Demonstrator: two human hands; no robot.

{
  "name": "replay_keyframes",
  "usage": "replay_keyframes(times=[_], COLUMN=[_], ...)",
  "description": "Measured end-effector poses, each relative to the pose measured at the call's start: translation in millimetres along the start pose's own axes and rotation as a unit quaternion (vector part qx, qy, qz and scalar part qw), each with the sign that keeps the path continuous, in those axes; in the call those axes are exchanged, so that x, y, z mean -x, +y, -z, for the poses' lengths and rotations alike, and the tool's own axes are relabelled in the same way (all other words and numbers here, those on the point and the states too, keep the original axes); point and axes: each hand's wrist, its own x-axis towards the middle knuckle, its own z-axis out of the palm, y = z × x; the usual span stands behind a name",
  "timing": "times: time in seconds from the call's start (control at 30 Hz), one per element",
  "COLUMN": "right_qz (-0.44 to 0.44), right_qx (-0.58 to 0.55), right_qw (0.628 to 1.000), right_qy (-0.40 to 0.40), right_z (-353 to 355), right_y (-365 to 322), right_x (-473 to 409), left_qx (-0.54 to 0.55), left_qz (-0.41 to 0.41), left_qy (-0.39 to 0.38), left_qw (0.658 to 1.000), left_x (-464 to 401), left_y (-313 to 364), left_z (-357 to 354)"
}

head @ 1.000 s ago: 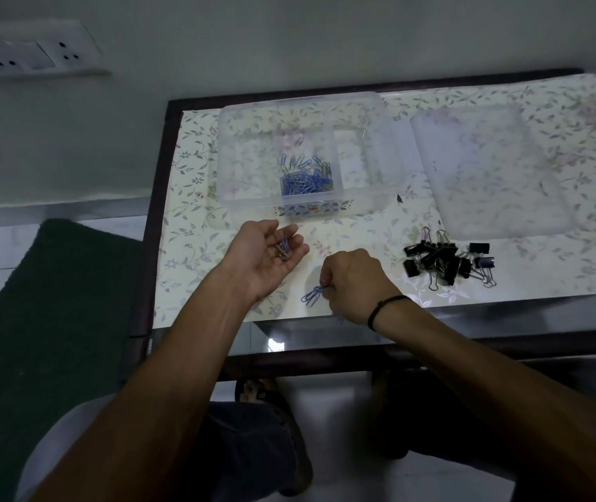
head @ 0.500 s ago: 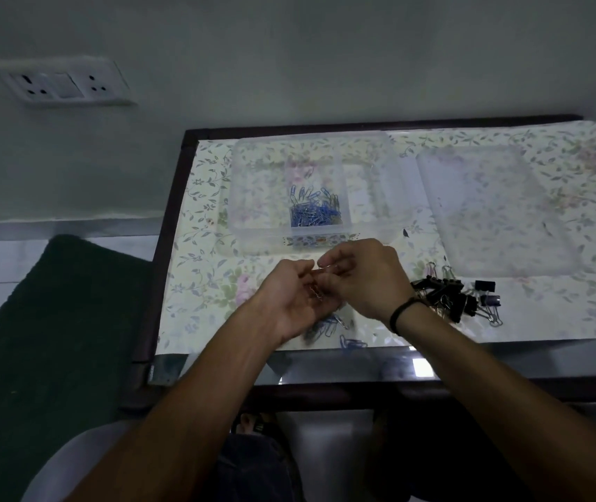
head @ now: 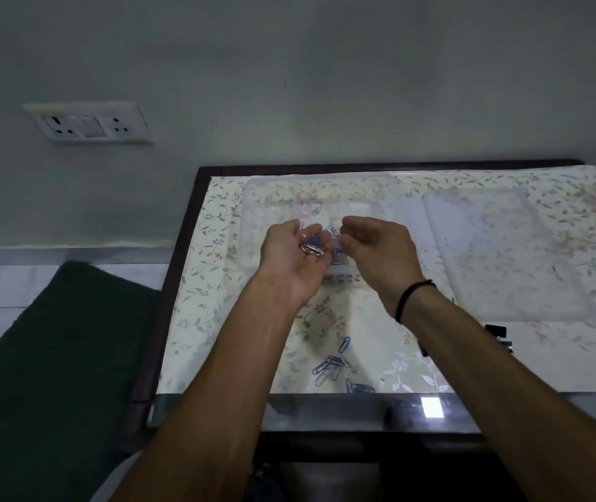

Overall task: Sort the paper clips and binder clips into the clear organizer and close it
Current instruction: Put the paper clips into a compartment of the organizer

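Note:
My left hand (head: 289,259) is held palm up over the clear organizer (head: 253,215), cupping a small bunch of blue and silver paper clips (head: 312,247). My right hand (head: 379,248) hovers just to its right with fingers loosely curled, and I see nothing in it. More blue clips lie in the organizer's middle compartment, mostly hidden behind my hands. Several loose paper clips (head: 334,364) lie near the table's front edge. Black binder clips (head: 499,333) peek out from behind my right forearm.
The organizer's clear lid (head: 499,255) lies flat to the right of it on the floral table cover (head: 216,284). A green mat (head: 53,338) covers the floor on the left. A white socket plate (head: 90,123) is on the wall.
Both hands have risen from the table's front edge to above the organizer. The right hand has let go of the clips it passed into the left palm. The camera has tilted upward.

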Motion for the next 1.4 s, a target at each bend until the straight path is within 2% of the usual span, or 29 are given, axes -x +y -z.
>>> replay_keyframes(times=[0.1,0.17,0.33,0.4,0.43,0.47,0.5,0.53,0.57,0.63,0.67,0.73,0.8,0.9,1.1,1.23,1.4], right_qz=[-0.109,-0.126,-0.091,-0.040,-0.002,0.035,0.061,0.076,0.082,0.080,0.078,0.071,0.076,0.095,0.122,0.120,0.108], right_qx=[-0.080,-0.103,-0.077,0.005,0.068,0.137,0.206,0.272,0.332,0.425,0.458,0.494,0.504,0.504,0.467,0.419,0.417], right_qw=[0.991,0.986,0.992,0.998,0.997,0.988,0.973,0.951,0.925,0.868,0.842,0.814,0.805,0.807,0.839,0.871,0.872], right_qy=[-0.025,-0.044,-0.052,-0.038,-0.039,-0.056,-0.087,-0.126,-0.167,-0.246,-0.274,-0.296,-0.304,-0.292,-0.251,-0.225,-0.234], right_z=[2.1,-2.7,-3.3,2.4,8.0,12.9,17.5,21.9,25.8,31.4,34.3,39.2,41.8,38.7,28.5,22.8,17.2], right_y=[16.8,16.0,3.1,2.3,0.6,-1.3,-1.6,1.2,6.7,22.8,31.6,46.6,56.3,60.9,60.2,65.6,65.0], right_x=[-8.2,-11.8,-6.3,5.8,13.7,21.5,28.8,34.5,40.4,50.0,54.4,61.3,65.3,64.5,61.0,58.1,57.9], left_qx=[-0.059,-0.080,-0.079,-0.123,-0.188,-0.281,-0.390,-0.507,-0.619,-0.776,-0.819,-0.864,-0.883,-0.888,-0.859,-0.849,-0.857], left_qz=[0.046,0.060,0.024,-0.030,-0.065,-0.109,-0.156,-0.201,-0.228,-0.211,-0.191,-0.164,-0.150,-0.158,-0.179,-0.181,-0.175], left_qy=[0.003,-0.015,-0.021,-0.023,-0.011,-0.002,0.009,0.016,0.012,-0.025,-0.049,-0.094,-0.113,-0.109,-0.077,-0.065,-0.057], left_qw=[0.997,0.995,0.996,0.992,0.980,0.954,0.907,0.838,0.752,0.594,0.538,0.466,0.431,0.417,0.474,0.492,0.482], left_x=[7.7,18.0,13.6,11.6,15.2,17.5,21.7,24.3,27.1,27.6,26.3,23.3,23.0,22.7,20.2,19.2,16.3], left_y=[-4.6,1.5,9.8,4.6,0.6,-3.2,-7.0,-10.9,-15.3,-25.3,-30.3,-38.2,-42.0,-46.8,-54.5,-56.5,-60.8], left_z=[-3.0,-7.0,-6.6,3.4,7.6,12.9,19.6,28.0,36.9,55.7,64.0,75.7,78.6,76.6,79.2,78.5,79.6])
